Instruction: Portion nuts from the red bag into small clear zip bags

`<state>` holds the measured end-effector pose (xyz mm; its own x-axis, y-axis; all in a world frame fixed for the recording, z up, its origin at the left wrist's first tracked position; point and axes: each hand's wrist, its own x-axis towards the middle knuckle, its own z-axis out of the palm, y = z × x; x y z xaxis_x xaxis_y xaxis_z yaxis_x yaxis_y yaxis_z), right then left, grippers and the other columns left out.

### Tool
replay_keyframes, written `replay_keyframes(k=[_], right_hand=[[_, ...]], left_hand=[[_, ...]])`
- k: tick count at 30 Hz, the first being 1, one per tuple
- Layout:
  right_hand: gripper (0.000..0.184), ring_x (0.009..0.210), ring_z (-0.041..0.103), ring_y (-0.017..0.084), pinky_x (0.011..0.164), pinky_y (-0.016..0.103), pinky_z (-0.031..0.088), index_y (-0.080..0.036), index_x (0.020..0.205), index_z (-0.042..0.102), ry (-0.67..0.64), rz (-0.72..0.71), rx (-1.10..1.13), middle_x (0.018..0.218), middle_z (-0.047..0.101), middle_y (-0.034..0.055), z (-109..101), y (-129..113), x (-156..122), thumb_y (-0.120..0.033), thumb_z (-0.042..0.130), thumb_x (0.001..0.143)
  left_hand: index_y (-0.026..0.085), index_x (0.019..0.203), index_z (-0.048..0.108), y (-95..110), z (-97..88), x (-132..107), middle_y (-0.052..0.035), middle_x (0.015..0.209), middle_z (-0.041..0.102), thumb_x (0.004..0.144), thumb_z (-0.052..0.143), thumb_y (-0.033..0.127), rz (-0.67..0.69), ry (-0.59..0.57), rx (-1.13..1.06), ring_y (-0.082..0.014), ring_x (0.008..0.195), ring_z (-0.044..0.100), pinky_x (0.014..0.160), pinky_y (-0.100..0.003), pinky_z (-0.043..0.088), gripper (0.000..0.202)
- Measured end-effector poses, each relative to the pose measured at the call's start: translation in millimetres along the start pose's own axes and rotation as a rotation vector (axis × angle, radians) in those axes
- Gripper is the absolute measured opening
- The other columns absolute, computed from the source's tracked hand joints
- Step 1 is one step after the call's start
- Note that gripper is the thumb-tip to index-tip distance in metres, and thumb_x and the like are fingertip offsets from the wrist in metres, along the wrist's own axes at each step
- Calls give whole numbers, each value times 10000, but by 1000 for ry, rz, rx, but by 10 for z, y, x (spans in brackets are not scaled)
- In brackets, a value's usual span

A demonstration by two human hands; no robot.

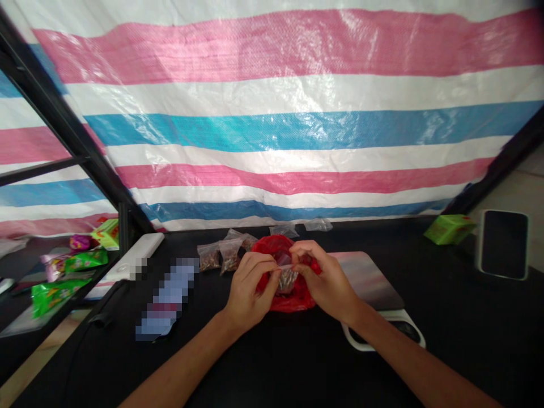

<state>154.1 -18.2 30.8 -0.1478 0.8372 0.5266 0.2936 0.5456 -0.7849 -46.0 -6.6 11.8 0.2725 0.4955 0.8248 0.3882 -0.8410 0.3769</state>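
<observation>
1. The left hand [250,286] and right hand [325,277] pinch the top of a small clear plastic bag [288,280] between fingers and thumbs at the frame's centre, over a crumpled red plastic bag [302,300].
2. The clear bag looks light and soft (its thin film may slip), so its upper edge suits a grip.
3. Two filled clear bags [230,256] lie just left of the hands on the black desk [425,340].

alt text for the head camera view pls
The left hand and right hand pinch a small clear bag of brown bits above a red plastic bag on a black table. More filled clear bags lie just behind, in front of a pink, white and blue striped tarp.
</observation>
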Motion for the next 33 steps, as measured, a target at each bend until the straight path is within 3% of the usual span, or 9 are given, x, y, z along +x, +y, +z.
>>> replay_keyframes(k=[7, 15, 18, 20, 24, 25, 28, 30, 33], right_hand=[[271, 982, 668, 214, 929, 371, 537, -280, 1268, 604, -38, -46, -4, 1056, 698, 53, 1, -27, -24, -295, 617, 999], [186, 1028, 663, 213, 953, 371, 538, -286, 1179, 619, -112, -76, -82, 1127, 690, 54, 71, -104, -77, -252, 578, 1001], [217, 1022, 665, 212, 948, 370, 541, -296, 1214, 596, -125, -79, -67, 1120, 686, 51, 86, -115, -114, -266, 592, 999], [339, 1052, 659, 218, 970, 382, 533, -312, 1318, 546, -91, -100, -72, 1174, 673, 59, 71, -103, -119, -267, 616, 989], [388, 1206, 598, 263, 1055, 447, 469, -296, 1386, 510, -48, -149, -222, 1319, 635, 96, -15, -76, -44, -264, 582, 1007], [353, 1210, 591, 269, 1053, 457, 459, -283, 1367, 532, -69, -156, -285, 1311, 644, 98, -41, -72, -14, -263, 565, 1016], [230, 1163, 593, 271, 1014, 463, 444, -257, 1244, 628, -156, -159, -483, 1230, 685, 83, -105, -49, 59, -257, 543, 1029], [176, 1146, 587, 268, 1005, 459, 433, -252, 1150, 675, -197, -157, -586, 1177, 699, 66, -131, -8, 79, -240, 556, 1021], [181, 1162, 574, 266, 1027, 454, 418, -255, 1095, 702, -229, -172, -682, 1146, 702, 55, -155, 83, 81, -180, 581, 983]], left_hand=[[201, 1044, 631, 0, -9, 5, -73, 1026, 675, 929, 614, 95, -85, -49, -92, -190, 970, 636, 866, -337, 520, 157], [205, 1019, 622, 36, 34, 26, -47, 938, 680, 887, 643, 62, -28, -64, -130, -176, 886, 626, 813, -320, 518, 196], [202, 949, 598, 79, 25, 23, -31, 889, 644, 898, 615, 78, -59, -15, -177, -158, 828, 608, 752, -287, 502, 135], [204, 888, 569, 62, -8, 34, -17, 858, 604, 931, 567, 114, -121, 93, -200, -149, 805, 586, 731, -273, 483, 99], [211, 859, 537, -182, -149, 114, 0, 856, 563, 990, 463, 201, -385, 492, -88, -153, 807, 548, 763, -275, 457, 151], [209, 894, 559, -281, -191, 136, -1, 867, 569, 987, 471, 225, -486, 519, -30, -156, 801, 544, 742, -271, 450, 129], [208, 911, 547, -593, -290, 172, 15, 781, 539, 987, 449, 273, -719, 475, 126, -170, 718, 530, 696, -286, 449, 140], [196, 1040, 556, -758, -320, 162, -12, 850, 584, 961, 483, 262, -808, 387, 278, -207, 802, 584, 801, -343, 488, 127], [125, 1277, 515, -894, -316, 125, -140, 1137, 614, 935, 519, 257, -747, 297, 475, -292, 1089, 594, 1007, -465, 468, 367]])
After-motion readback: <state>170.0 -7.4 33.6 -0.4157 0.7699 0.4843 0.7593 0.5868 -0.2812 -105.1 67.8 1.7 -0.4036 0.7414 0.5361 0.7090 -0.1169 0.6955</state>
